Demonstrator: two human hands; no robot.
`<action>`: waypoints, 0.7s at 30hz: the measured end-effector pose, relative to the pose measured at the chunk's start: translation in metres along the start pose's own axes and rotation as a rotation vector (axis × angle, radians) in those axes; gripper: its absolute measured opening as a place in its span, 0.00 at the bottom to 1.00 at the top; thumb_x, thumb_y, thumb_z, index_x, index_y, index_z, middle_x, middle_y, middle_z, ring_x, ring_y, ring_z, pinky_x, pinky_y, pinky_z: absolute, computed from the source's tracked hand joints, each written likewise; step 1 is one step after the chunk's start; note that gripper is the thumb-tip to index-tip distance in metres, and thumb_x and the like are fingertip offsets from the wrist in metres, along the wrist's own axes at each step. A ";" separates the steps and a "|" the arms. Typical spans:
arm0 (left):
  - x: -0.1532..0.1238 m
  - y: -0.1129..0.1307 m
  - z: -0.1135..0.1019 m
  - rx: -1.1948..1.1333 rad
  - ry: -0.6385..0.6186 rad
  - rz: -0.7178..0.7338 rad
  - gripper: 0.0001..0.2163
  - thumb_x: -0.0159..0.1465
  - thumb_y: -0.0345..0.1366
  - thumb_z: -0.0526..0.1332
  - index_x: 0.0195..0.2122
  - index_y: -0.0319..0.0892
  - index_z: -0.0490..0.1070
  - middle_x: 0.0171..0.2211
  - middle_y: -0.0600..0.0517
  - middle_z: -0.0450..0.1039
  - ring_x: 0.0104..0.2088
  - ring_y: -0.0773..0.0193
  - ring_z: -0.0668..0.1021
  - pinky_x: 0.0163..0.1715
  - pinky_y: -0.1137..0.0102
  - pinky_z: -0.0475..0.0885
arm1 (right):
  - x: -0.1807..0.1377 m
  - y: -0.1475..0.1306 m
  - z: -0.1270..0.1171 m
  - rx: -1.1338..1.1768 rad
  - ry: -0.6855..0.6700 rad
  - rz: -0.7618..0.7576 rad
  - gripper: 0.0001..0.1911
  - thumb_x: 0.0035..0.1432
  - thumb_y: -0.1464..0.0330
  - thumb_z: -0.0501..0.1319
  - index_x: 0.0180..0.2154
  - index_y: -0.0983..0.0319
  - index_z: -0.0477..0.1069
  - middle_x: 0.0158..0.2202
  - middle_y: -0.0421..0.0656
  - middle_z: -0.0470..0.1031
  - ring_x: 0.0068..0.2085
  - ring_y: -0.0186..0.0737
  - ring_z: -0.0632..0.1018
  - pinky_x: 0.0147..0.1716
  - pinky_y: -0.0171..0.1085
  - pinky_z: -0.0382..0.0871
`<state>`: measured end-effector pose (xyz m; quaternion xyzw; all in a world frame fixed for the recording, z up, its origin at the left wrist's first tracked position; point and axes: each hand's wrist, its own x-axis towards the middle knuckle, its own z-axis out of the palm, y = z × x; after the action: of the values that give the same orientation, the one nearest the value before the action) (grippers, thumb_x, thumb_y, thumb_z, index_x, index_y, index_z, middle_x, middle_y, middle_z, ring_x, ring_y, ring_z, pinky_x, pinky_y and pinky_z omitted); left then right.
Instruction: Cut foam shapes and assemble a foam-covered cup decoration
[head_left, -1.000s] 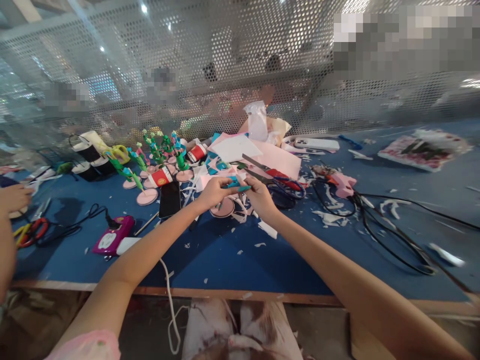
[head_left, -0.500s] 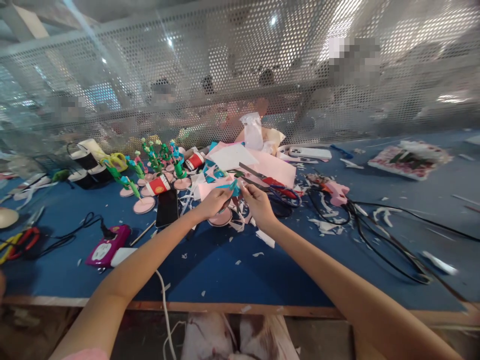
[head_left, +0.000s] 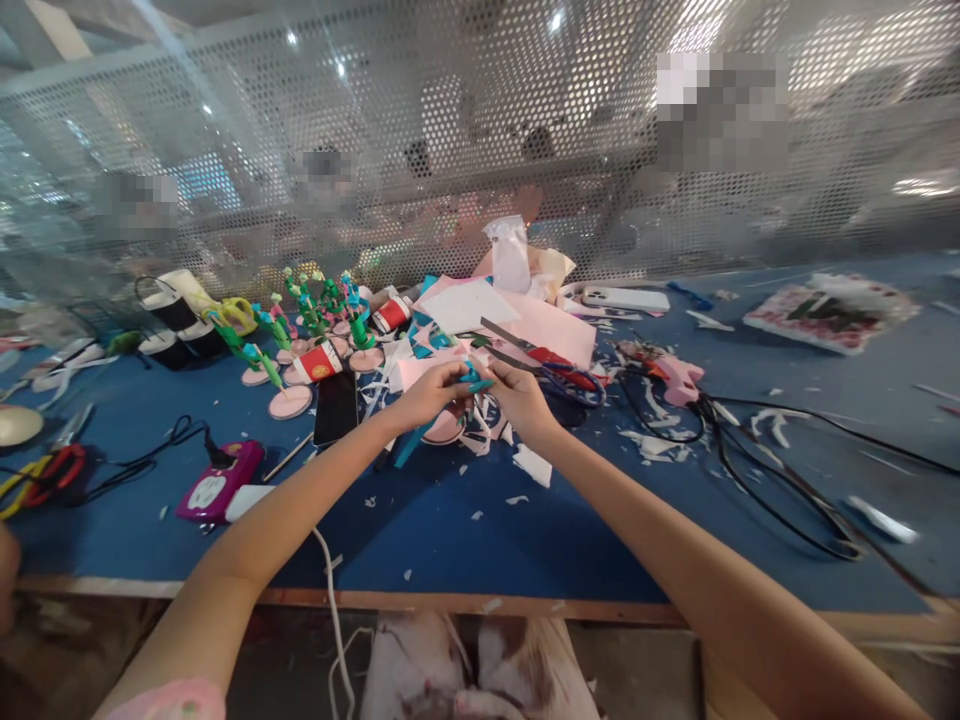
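Both my hands meet over the middle of the blue table (head_left: 465, 520). My left hand (head_left: 429, 392) and my right hand (head_left: 519, 394) each pinch a small teal craft piece (head_left: 474, 381) between them, fingers closed. A teal stem (head_left: 411, 444) hangs down from under my left hand. A pink disc (head_left: 445, 428) and white paper scraps lie just below. Red-handled scissors (head_left: 541, 356) lie on pink paper sheets (head_left: 551, 328) right behind my right hand.
Small green-stemmed flower figures on pink discs (head_left: 291, 400) stand at the back left, beside a black phone (head_left: 335, 406). A magenta device (head_left: 217, 482) with cables is at left. A pink glue gun (head_left: 679, 376) and black cords (head_left: 780, 470) lie to the right. Perforated metal screen behind.
My hands stayed together on the teal piece, shifting slightly. The teal stem now hangs below my left hand. A neighbour's hand at far left has withdrawn out of view.
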<state>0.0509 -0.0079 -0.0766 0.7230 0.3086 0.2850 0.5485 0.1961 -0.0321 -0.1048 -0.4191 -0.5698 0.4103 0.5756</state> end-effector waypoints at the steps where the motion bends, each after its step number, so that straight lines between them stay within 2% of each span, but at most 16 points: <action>1: 0.000 0.000 0.000 0.002 0.012 0.015 0.16 0.56 0.47 0.63 0.29 0.39 0.62 0.19 0.58 0.64 0.18 0.74 0.68 0.21 0.76 0.65 | 0.001 0.001 -0.001 -0.021 -0.010 0.001 0.23 0.45 0.48 0.60 0.17 0.59 0.61 0.17 0.37 0.61 0.23 0.33 0.62 0.26 0.36 0.56; 5: 0.000 -0.002 0.002 0.005 0.052 0.090 0.16 0.57 0.48 0.61 0.31 0.39 0.62 0.18 0.61 0.59 0.16 0.76 0.63 0.18 0.77 0.59 | 0.004 0.006 -0.003 -0.090 0.022 -0.010 0.20 0.47 0.50 0.58 0.18 0.59 0.63 0.19 0.38 0.63 0.24 0.33 0.63 0.27 0.37 0.56; 10: 0.001 -0.015 0.003 0.058 0.044 0.096 0.20 0.59 0.54 0.56 0.35 0.40 0.61 0.12 0.63 0.57 0.11 0.74 0.61 0.13 0.77 0.55 | -0.001 0.006 0.000 -0.114 0.064 -0.088 0.18 0.50 0.54 0.56 0.20 0.59 0.59 0.19 0.36 0.57 0.24 0.33 0.60 0.26 0.36 0.54; 14: 0.002 -0.021 0.003 0.129 0.045 0.078 0.21 0.60 0.57 0.52 0.30 0.40 0.61 0.09 0.61 0.57 0.10 0.72 0.61 0.12 0.76 0.54 | -0.004 0.002 0.005 -0.104 0.027 -0.099 0.17 0.50 0.53 0.56 0.21 0.58 0.58 0.20 0.37 0.57 0.25 0.33 0.60 0.27 0.36 0.56; 21: -0.003 -0.011 0.004 0.214 0.286 0.126 0.21 0.57 0.56 0.56 0.27 0.40 0.63 0.10 0.62 0.56 0.11 0.73 0.60 0.15 0.76 0.54 | -0.003 0.004 0.007 -0.008 0.040 0.000 0.18 0.46 0.51 0.58 0.21 0.59 0.62 0.19 0.36 0.58 0.23 0.32 0.60 0.24 0.35 0.53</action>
<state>0.0502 -0.0106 -0.0882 0.7473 0.3661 0.3841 0.3999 0.1890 -0.0335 -0.1099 -0.4294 -0.5596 0.3997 0.5854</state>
